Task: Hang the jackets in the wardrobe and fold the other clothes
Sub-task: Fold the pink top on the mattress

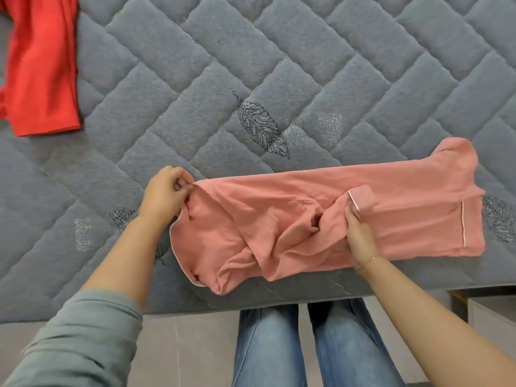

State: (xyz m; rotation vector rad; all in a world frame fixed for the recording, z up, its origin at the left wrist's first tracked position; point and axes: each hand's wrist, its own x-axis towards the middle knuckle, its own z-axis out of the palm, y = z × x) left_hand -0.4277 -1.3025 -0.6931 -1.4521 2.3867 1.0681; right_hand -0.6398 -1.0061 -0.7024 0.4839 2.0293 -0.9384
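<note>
Two garments are being seen on the grey quilted mattress (pixel 251 65): one pink pyjama top (pixel 307 224) and one red garment (pixel 42 65). The pink top is lying near the mattress's front edge, partly folded into a long band, its long axis running left to right, with the white-piped cuff end pointing right. Its left end is being pinched by the left hand (pixel 164 194), fingers curled round the fabric edge. A piped flap at the middle is being pinched by the right hand (pixel 360 233). The red garment is lying well apart at the far left corner. Nothing is lying between them.
</note>
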